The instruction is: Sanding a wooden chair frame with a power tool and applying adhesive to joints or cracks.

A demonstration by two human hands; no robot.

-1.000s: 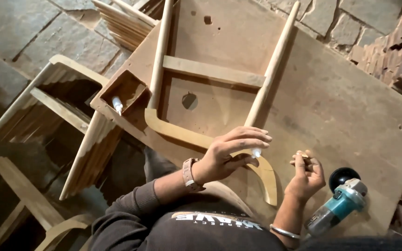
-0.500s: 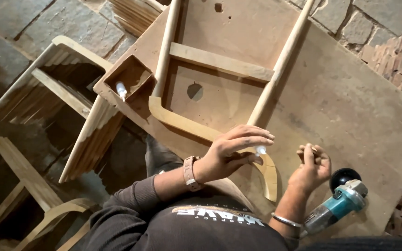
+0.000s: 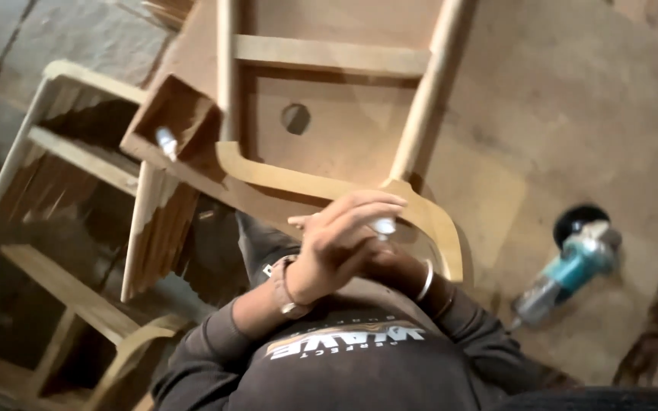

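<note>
My left hand (image 3: 335, 245), with a watch on its wrist, is curled over my right hand in front of my chest. A small white object (image 3: 383, 225) shows under the left fingertips. Of my right hand (image 3: 399, 262) only a strip beside the bangled wrist shows; its fingers are hidden. Both hands hover just in front of the curved rail (image 3: 442, 228) of a pale wooden chair frame (image 3: 329, 55), which lies flat on a plywood bench (image 3: 573, 114).
A teal angle grinder (image 3: 569, 270) lies on the bench to the right. An open wooden box (image 3: 173, 114) with a small white bottle (image 3: 166, 142) hangs at the bench's left edge. More bare chair frames (image 3: 62, 144) stand on the floor to the left.
My right hand has moved left from the bench and slid under my left hand. The view has shifted closer over the chair frame.
</note>
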